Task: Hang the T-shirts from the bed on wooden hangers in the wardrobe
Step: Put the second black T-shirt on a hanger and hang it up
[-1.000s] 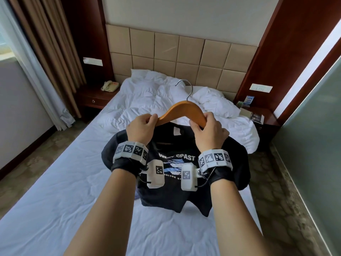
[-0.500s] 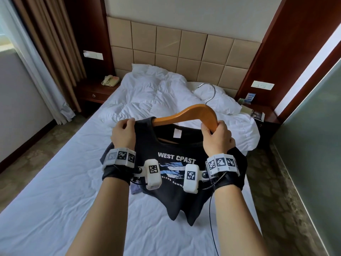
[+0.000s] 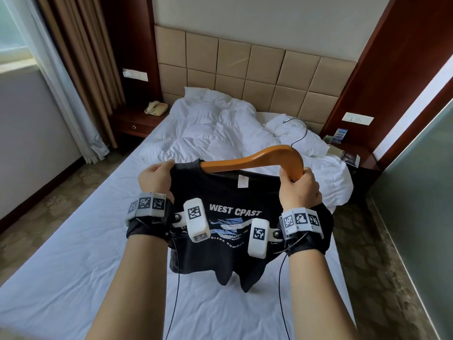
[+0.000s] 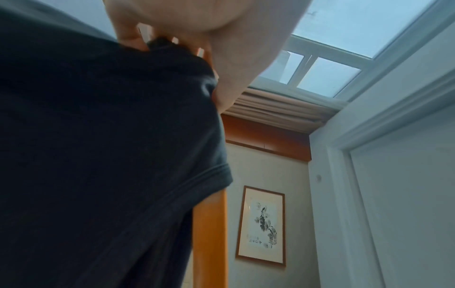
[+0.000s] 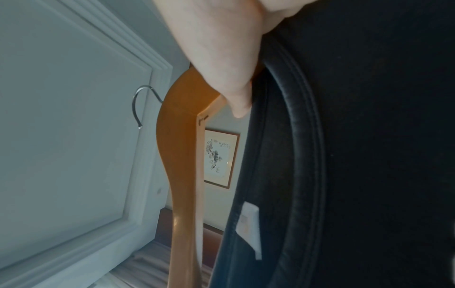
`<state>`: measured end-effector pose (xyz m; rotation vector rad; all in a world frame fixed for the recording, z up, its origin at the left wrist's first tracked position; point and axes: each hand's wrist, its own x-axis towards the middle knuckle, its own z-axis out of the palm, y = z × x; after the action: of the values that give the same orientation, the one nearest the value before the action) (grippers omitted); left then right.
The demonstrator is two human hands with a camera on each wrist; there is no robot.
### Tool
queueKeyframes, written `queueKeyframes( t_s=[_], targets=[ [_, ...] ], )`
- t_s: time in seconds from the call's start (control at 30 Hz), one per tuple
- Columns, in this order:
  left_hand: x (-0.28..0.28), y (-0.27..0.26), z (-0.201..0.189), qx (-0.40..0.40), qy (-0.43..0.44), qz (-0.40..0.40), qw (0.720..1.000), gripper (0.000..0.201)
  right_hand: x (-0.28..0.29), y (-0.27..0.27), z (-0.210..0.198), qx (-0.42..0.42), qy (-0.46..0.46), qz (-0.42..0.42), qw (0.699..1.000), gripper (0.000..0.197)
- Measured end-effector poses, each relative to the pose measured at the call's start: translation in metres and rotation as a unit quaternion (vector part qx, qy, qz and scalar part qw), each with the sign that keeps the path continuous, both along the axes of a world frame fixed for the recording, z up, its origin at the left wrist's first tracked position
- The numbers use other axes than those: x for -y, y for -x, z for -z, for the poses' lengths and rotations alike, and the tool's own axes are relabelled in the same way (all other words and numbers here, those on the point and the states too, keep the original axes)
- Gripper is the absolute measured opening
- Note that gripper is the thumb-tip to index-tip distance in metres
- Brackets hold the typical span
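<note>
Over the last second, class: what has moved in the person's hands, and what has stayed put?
The left hand has slid outward and now holds the black T-shirt at the shoulder, stretched over the left arm of the wooden hanger. The hanger has tilted, its hook swinging right. The right hand still grips the hanger's right arm. The bed is unchanged.

The left end of the hanger [image 3: 255, 159] was hidden inside the T-shirt [image 3: 228, 192], under the left hand [image 3: 157, 179]. Its right end was lost inside the grip of the right hand [image 3: 300, 190], whose fingertips could not be seen from the head view. Wrist cameras covered parts of the shirt's print, so its lowest line could not be read. In the left wrist view the shirt [image 4: 98, 155] was blurred and cut off by the frame, and the fingers [image 4: 130, 37] were mostly buried in cloth.
</note>
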<state>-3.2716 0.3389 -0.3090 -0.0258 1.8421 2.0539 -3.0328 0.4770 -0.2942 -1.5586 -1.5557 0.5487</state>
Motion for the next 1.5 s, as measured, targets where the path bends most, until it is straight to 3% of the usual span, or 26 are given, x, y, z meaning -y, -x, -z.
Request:
queueKeyframes(
  t_s=[0.13, 0.23, 0.3, 0.43, 0.6, 0.77, 0.9, 1.0, 1.17, 1.37, 1.5],
  targets=[
    [0.006, 0.003, 0.000, -0.061, 0.066, 0.003, 0.996, 0.016, 0.004, 0.000, -0.002, 0.006, 0.005, -0.004, 1.000, 0.029],
    [0.005, -0.001, -0.003, -0.162, 0.163, 0.059, 0.972, 0.032, 0.007, 0.003, -0.001, 0.019, 0.003, -0.029, 0.999, 0.030],
    [0.001, -0.007, -0.005, -0.201, 0.202, 0.102, 0.953, 0.031, 0.009, 0.004, 0.002, 0.025, -0.006, -0.048, 0.999, 0.032],
    [-0.006, -0.025, -0.013, -0.303, 0.214, 0.165, 0.914, 0.030, 0.015, 0.007, 0.004, 0.032, -0.020, -0.077, 0.996, 0.034],
    [-0.009, -0.047, -0.026, -0.420, 0.153, 0.269, 0.853, 0.033, 0.025, 0.013, 0.001, 0.052, -0.020, -0.113, 0.992, 0.034],
    [-0.015, -0.057, -0.032, -0.468, 0.218, 0.299, 0.803, 0.028, 0.030, 0.016, -0.001, 0.061, -0.017, -0.154, 0.986, 0.034],
    [-0.016, -0.059, -0.029, -0.478, 0.222, 0.256, 0.811, 0.033, 0.024, 0.009, -0.002, 0.046, -0.025, -0.196, 0.979, 0.031],
    [-0.015, -0.054, -0.027, -0.471, 0.222, 0.224, 0.824, 0.036, 0.017, 0.003, -0.003, 0.120, -0.042, -0.211, 0.969, 0.026],
    [-0.015, -0.048, -0.027, -0.462, 0.224, 0.193, 0.836, 0.039, 0.007, -0.010, 0.012, 0.174, -0.024, -0.149, 0.973, 0.023],
    [-0.017, -0.052, -0.026, -0.428, 0.321, 0.193, 0.823, 0.048, 0.008, -0.006, 0.026, 0.153, -0.019, -0.086, 0.984, 0.014],
    [-0.019, -0.051, -0.025, -0.387, 0.318, 0.204, 0.841, 0.044, 0.008, -0.005, 0.026, 0.150, -0.034, -0.080, 0.985, 0.013]
  ],
)
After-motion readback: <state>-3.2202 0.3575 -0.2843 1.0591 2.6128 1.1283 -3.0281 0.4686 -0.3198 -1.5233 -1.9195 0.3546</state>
